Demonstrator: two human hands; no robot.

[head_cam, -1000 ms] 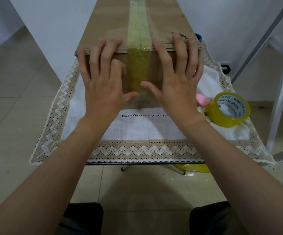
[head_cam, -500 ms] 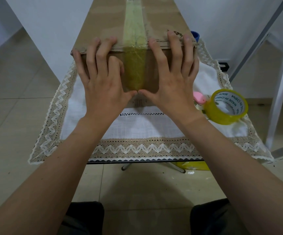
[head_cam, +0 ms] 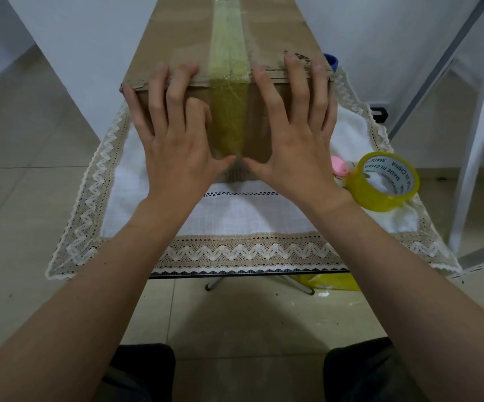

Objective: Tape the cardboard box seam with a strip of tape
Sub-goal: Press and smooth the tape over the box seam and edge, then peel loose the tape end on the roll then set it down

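Yellowish tape (head_cam: 229, 120) runs along the top seam of the cardboard box (head_cam: 177, 33) on the cloth-covered table (head_cam: 235, 216) and folds down its near face. The left hand (head_cam: 174, 140) and right hand (head_cam: 296, 140) lie flat and spread on either side, gripping nothing, thumbs nearly meeting at the strip's lower end. To finish well, rub thumbs outward from the strip's centre and press the end hard; it may be creased there, though the glare hides it.

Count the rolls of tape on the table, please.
1. The roll lies on the cloth, beside the right hand and near the box. Others may be hidden behind the box.
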